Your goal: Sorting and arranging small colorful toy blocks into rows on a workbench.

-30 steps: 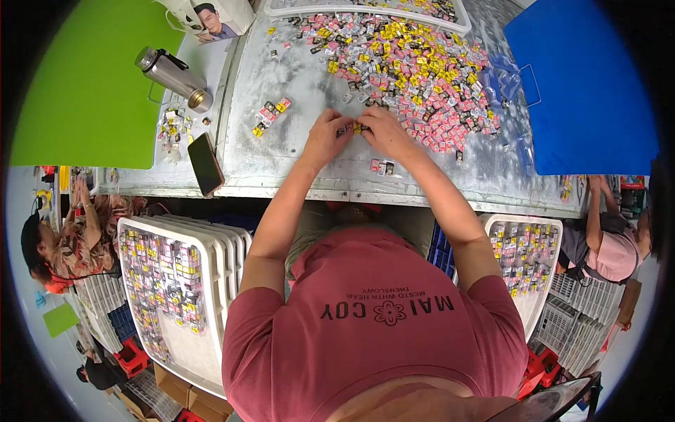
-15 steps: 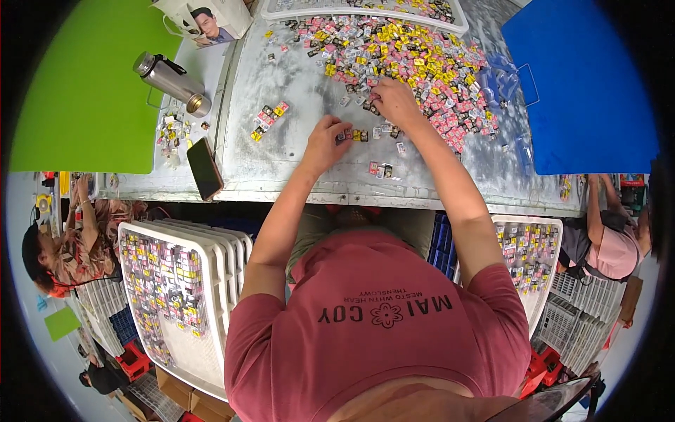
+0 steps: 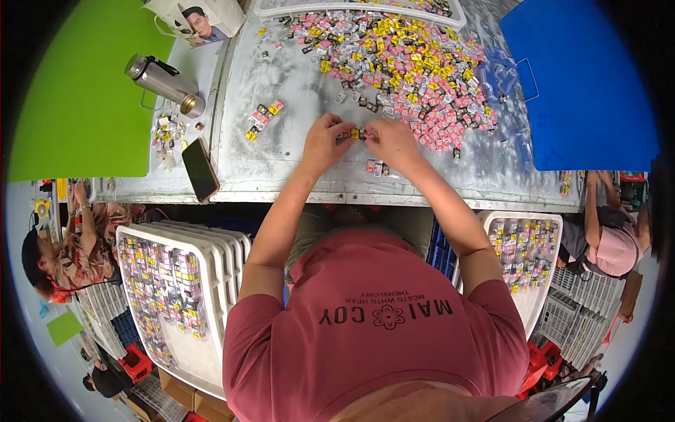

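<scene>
Just in front of me on the metal tabletop, my left hand [image 3: 325,145] is closed round the left end of a short row of small printed blocks [image 3: 356,133]. Yellow and dark faces show between my hands. My right hand [image 3: 395,145] pinches at the right end of this row, on what looks like a small block; the fingertips mostly hide it. Beyond the hands spreads a large loose pile of the same blocks [image 3: 429,70], in pink, yellow, black and white. A small group of blocks [image 3: 377,168] lies nearer the table edge.
Another row of blocks [image 3: 264,120] lies left of my hands. Farther left are a phone [image 3: 200,169] and a steel flask [image 3: 163,81]. A white tray [image 3: 351,7] stands at the back. Block-filled white trays [image 3: 204,373] flank me; co-workers sit at both sides.
My right hand has come back from the pile's near edge to the right end of the row. My left hand stays at the row's left end.
</scene>
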`<state>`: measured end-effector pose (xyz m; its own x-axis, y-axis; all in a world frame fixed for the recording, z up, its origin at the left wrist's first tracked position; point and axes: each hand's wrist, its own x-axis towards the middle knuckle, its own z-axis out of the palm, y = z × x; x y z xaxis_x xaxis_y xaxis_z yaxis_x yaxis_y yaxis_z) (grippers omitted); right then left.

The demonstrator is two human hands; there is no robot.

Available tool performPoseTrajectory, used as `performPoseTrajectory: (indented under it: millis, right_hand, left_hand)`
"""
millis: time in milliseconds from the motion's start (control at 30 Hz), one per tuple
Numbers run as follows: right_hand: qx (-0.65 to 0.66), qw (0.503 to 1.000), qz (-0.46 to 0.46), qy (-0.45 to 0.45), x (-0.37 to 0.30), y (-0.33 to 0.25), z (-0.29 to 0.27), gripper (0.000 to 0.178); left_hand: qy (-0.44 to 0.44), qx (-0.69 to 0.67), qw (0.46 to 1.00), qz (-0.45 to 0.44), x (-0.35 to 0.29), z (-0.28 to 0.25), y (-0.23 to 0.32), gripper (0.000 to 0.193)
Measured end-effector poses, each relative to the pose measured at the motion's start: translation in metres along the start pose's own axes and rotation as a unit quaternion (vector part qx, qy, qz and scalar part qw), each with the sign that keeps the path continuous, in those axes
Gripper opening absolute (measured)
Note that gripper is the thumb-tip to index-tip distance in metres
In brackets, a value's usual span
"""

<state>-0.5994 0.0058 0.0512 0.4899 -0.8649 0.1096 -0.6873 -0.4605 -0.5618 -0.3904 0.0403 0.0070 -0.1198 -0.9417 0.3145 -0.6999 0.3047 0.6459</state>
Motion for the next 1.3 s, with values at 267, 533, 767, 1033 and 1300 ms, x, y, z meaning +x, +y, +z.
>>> performPoseTrajectory:
  millis: [267, 533, 767, 1033, 1300]
  right_hand:
    - [-0.067, 0.996, -0.02, 0.053, -0.01, 0.008, 0.005, 0.021]
    - [-0.109, 0.993, -0.032, 0.038, -0.002, 0.015, -0.002, 0.031]
    - [-0.028, 0.999, 0.028, 0.034, -0.017, 0.012, 0.002, 0.029]
    - [-0.01, 1.0, -0.014, -0.01, -0.012, 0.02, -0.006, 0.03]
    - [0.022, 0.999, -0.009, -0.026, -0.012, 0.02, -0.019, 0.038]
  left_hand:
    - [0.014, 0.014, 1.0, 0.016, -0.001, 0.002, 0.0, 0.035]
    - [0.014, 0.006, 1.0, 0.001, -0.001, 0.003, 0.002, 0.034]
    - [0.009, -0.006, 1.0, -0.004, -0.002, -0.002, 0.005, 0.039]
    - [-0.018, -0.004, 1.0, -0.002, -0.002, -0.004, 0.002, 0.042]
    - [-0.015, -0.009, 1.0, 0.009, -0.003, -0.002, -0.001, 0.039]
